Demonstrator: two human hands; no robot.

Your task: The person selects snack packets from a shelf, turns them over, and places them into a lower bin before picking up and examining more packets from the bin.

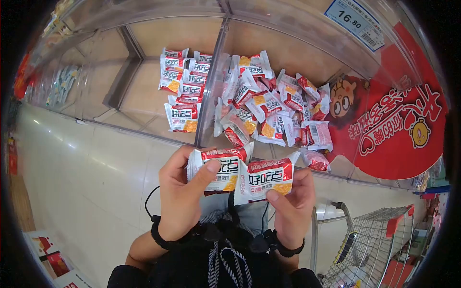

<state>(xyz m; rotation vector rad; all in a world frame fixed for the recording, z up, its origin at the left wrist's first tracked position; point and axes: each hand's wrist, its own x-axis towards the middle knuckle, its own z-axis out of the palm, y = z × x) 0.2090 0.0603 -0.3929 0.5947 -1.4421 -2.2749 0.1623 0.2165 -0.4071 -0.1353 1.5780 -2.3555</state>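
My left hand holds a red-and-white snack packet with the thumb pressed on its front. My right hand holds a second packet of the same kind, which overlaps the first one's right edge. Both packets are held close to my chest, in front of a clear display bin. Behind them, the right compartment holds a loose heap of several matching packets. A smaller stack of packets lies in the left compartment.
A clear divider splits the two compartments. A price label reading 16.80 sits at the bin's back edge. A red cartoon sign is at right. A wire shopping cart stands at lower right, on a pale tiled floor.
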